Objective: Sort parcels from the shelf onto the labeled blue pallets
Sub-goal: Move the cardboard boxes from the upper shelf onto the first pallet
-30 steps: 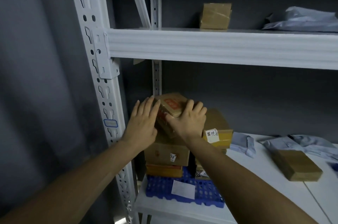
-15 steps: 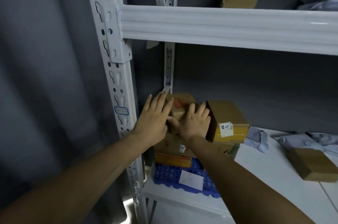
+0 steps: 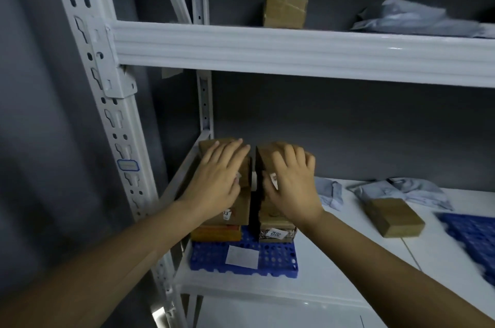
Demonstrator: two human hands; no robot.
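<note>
Two stacks of brown cardboard parcels stand side by side on a blue pallet [image 3: 214, 258] with a white label, at the left end of the lower shelf. My left hand [image 3: 217, 180] lies flat with straight fingers on the top parcel of the left stack [image 3: 206, 146]. My right hand [image 3: 292, 185] rests on the top parcel of the right stack [image 3: 263, 157], fingers bent over its far edge. A narrow dark gap separates the two stacks.
On the lower shelf lie a loose brown parcel [image 3: 393, 216], grey poly bags [image 3: 417, 189] and a second blue pallet [image 3: 474, 236] at the right edge. The upper shelf [image 3: 294, 51] carries a brown box [image 3: 285, 7] and a grey bag [image 3: 417, 19]. A white upright [image 3: 117, 118] stands at left.
Both hands were together on one tilted small parcel atop the left stack. Now they are apart, each on the top of its own stack, and the parcels sit level.
</note>
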